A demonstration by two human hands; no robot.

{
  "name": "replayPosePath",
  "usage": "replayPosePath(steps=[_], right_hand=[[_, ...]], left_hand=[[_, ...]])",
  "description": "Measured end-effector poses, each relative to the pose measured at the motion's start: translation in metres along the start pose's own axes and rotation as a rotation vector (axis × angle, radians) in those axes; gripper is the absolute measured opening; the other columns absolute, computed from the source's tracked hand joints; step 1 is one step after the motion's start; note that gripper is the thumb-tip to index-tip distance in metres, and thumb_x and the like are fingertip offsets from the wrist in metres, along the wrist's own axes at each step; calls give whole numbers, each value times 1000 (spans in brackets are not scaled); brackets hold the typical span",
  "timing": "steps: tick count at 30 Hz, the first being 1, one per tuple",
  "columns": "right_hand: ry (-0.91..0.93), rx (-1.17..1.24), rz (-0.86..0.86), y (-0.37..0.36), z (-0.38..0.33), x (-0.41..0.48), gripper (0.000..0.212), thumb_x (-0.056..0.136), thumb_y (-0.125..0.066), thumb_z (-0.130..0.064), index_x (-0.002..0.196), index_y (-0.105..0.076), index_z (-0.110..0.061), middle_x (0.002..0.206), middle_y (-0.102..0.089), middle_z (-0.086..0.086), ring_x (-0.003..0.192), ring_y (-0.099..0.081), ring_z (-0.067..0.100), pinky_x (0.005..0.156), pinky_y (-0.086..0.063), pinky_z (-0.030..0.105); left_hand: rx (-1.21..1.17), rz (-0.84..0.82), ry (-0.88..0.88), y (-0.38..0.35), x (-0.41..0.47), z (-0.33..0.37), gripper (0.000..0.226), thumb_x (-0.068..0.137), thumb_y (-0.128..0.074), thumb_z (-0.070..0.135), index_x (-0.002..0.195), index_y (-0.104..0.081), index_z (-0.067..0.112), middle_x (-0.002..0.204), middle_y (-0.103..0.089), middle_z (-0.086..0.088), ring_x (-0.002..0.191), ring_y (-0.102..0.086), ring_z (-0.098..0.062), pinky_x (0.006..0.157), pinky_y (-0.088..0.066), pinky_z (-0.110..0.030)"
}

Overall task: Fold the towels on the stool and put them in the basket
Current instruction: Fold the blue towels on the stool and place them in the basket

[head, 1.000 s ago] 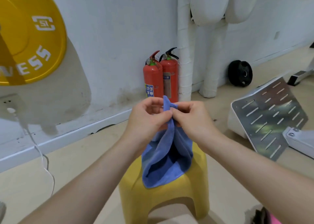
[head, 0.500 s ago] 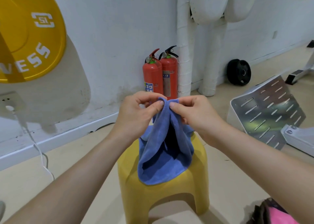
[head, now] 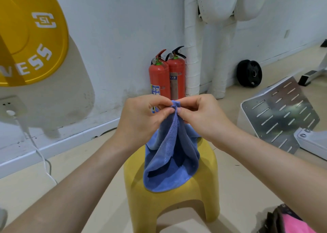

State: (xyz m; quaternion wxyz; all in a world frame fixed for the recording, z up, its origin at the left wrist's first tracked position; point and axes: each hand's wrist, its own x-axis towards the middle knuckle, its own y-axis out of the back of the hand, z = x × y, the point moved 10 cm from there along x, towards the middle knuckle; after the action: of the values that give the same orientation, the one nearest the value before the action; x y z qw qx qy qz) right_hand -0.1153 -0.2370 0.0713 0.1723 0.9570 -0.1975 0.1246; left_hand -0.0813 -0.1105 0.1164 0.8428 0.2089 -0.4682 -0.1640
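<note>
Pinching blue towel (head: 169,158): left hand (head: 141,119), right hand (head: 201,116); basket (head: 272,220) (cropped) holds pink cloth (head: 293,226).

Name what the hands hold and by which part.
Both the left hand and right hand pinch the blue towel at its bunched top edge.

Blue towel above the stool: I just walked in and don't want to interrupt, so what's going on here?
A person is holding the blue towel up with both hands. The left hand and right hand pinch its top edge together, fingertips nearly meeting, and the cloth hangs in loose folds over the yellow stool. It is not folded flat yet and not in any basket.
</note>
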Motion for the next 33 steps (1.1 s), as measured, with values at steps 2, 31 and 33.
replayPosePath(steps=[2,31,33], right_hand=[[37,-59,-8,-1,-5,-1,24,91,-58,-3,92,-77,-18,87,-76,-3,91,-69,10,88,-55,36],[-480,-213,-100,102,67,7,29,83,-45,11,82,-63,-12,65,-59,9,51,-58,13,46,-41,19],[-451,-66,-78,115,46,11,37,84,-38,14,84,-66,-11,63,-62,6,52,-62,10,45,-45,17]], left_hand=[[43,15,-51,2,0,5,9,76,-75,9,84,-76,12,76,-65,17,78,-63,-3,71,-48,-9],[-19,523,214,109,17,-53,21,86,-58,19,76,-48,35,65,-52,13,55,-47,3,60,-40,-19],[-85,509,265,112,21,-61,19,88,-59,20,77,-51,32,60,-52,12,52,-45,3,58,-38,-20]])
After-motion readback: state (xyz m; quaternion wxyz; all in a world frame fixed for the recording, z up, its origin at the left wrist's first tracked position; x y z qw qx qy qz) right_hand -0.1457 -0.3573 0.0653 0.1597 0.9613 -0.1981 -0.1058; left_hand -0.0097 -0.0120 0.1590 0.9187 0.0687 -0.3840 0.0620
